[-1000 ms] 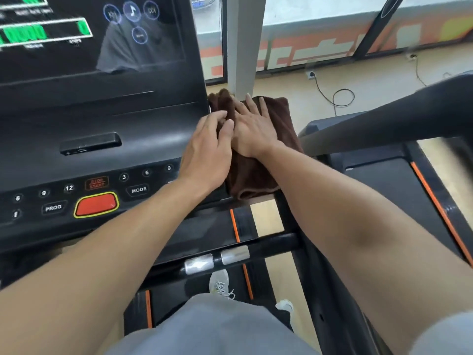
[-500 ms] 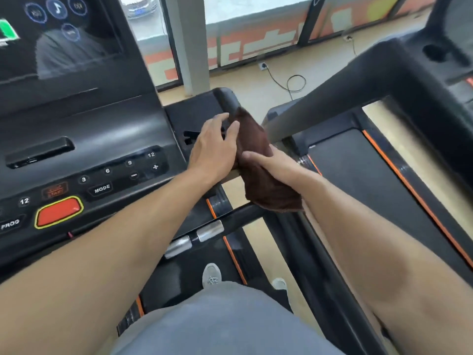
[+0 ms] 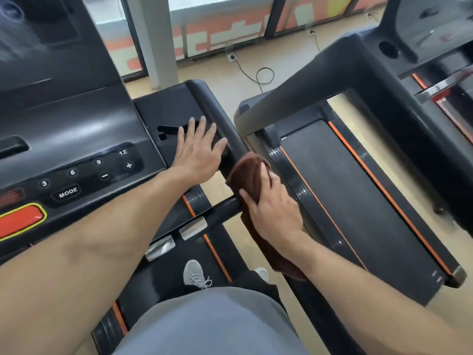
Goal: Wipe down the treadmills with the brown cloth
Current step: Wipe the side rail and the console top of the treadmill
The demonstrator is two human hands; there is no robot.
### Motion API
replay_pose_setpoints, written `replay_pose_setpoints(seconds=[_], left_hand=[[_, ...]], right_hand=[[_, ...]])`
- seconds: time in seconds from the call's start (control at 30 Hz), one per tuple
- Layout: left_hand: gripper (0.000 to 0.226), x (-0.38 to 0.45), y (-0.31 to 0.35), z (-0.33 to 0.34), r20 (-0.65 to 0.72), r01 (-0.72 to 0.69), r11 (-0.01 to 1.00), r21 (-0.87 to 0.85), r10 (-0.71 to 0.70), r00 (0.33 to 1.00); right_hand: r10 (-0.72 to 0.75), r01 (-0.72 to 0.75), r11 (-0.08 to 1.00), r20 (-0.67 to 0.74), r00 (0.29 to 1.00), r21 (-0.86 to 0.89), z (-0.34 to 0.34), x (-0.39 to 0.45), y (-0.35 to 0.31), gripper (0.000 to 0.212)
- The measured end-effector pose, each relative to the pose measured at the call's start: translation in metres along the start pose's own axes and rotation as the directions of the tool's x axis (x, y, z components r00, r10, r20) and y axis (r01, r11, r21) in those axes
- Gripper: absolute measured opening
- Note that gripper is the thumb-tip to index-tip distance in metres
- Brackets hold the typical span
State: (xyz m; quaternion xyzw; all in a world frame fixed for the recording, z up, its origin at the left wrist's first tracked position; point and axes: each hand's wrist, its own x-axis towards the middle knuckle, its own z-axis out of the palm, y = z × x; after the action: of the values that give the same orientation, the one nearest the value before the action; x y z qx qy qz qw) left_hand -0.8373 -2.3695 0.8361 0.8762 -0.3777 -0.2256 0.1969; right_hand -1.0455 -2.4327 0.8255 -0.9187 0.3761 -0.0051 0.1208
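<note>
I stand on a black treadmill whose console [image 3: 76, 139] fills the left of the view. The brown cloth [image 3: 249, 172] is wrapped over the treadmill's right side handrail [image 3: 225, 124], just past the end of the cross bar [image 3: 222, 206]. My right hand [image 3: 273, 208] presses down on the cloth and grips it around the rail; part of the cloth hangs below my wrist. My left hand [image 3: 198, 149] lies flat with fingers spread on the console's right tray, holding nothing. A second treadmill [image 3: 358, 190] stands to the right.
The console carries a red stop button [image 3: 20, 221] and a MODE key [image 3: 67, 192]. Silver pulse sensors [image 3: 176, 238] sit on the cross bar. The neighbouring treadmill's grey arm [image 3: 307, 83] crosses the upper right. A cable [image 3: 258, 75] lies on the floor by the window.
My right hand has slid the cloth down the right handrail toward me. My left hand has let go of the cloth and now rests flat on the tray. The view turned right.
</note>
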Motion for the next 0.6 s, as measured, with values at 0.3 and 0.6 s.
replay_pose_setpoints(seconds=[0.3,0.6], left_hand=[[0.070,0.002,0.002,-0.001,0.009,0.005,0.988,-0.156,-0.004,1.000],[0.055,-0.014,0.009,-0.007,-0.050,0.038,0.937,-0.348,-0.059,0.997]], right_hand=[[-0.260,0.258,0.966,0.132,0.957,0.029,0.002,0.093,-0.034,0.105],[-0.173,0.172,0.985,0.119,0.978,0.019,-0.003,0.042,-0.007,0.090]])
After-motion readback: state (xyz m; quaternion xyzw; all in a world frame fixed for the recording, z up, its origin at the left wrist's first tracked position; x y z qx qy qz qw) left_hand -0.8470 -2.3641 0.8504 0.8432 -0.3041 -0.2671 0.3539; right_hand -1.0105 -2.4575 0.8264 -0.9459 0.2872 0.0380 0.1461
